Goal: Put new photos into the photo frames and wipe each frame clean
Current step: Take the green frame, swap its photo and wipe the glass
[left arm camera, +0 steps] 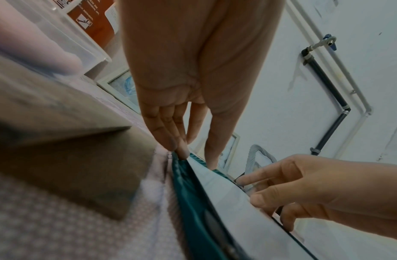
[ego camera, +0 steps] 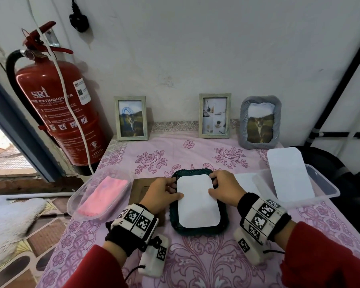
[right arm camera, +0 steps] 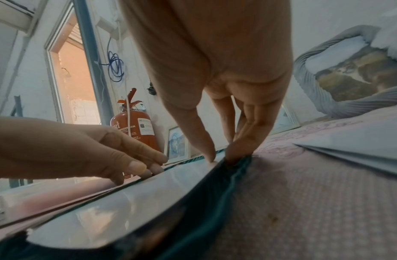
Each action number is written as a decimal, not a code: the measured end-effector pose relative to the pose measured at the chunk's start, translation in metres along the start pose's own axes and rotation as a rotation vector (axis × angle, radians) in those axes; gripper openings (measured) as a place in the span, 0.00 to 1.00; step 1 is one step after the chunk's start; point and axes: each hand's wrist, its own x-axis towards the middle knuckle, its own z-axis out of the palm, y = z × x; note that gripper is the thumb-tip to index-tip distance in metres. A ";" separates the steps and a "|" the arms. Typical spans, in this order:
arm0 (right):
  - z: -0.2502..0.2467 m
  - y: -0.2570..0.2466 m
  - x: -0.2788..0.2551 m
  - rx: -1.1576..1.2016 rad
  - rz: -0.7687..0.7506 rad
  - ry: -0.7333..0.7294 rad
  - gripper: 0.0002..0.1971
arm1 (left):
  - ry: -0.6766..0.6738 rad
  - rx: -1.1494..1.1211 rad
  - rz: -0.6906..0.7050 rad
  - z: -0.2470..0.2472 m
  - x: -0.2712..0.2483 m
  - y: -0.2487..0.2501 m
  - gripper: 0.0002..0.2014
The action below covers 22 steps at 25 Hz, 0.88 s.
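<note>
Nearest to me lies the dark green frame, face down on the pink tablecloth, with the white photo resting in its back opening. My left hand and right hand have their fingers almost straight, pressing the photo's far corners down; nothing is pinched. I think uneven pressure could crease the sheet or leave it crooked. Further away, the pink cloth waits in its clear tub; three frames stand at the wall.
</note>
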 end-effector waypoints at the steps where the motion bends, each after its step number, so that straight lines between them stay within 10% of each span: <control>1: 0.001 0.001 -0.001 -0.020 -0.002 0.008 0.12 | -0.007 -0.005 0.002 0.001 -0.001 0.001 0.19; 5: -0.001 0.003 -0.003 -0.025 -0.003 0.028 0.13 | -0.013 0.027 -0.007 0.002 -0.001 -0.001 0.31; 22: 0.000 0.015 0.000 0.042 0.016 0.016 0.17 | 0.076 -0.128 -0.071 0.010 0.001 0.004 0.29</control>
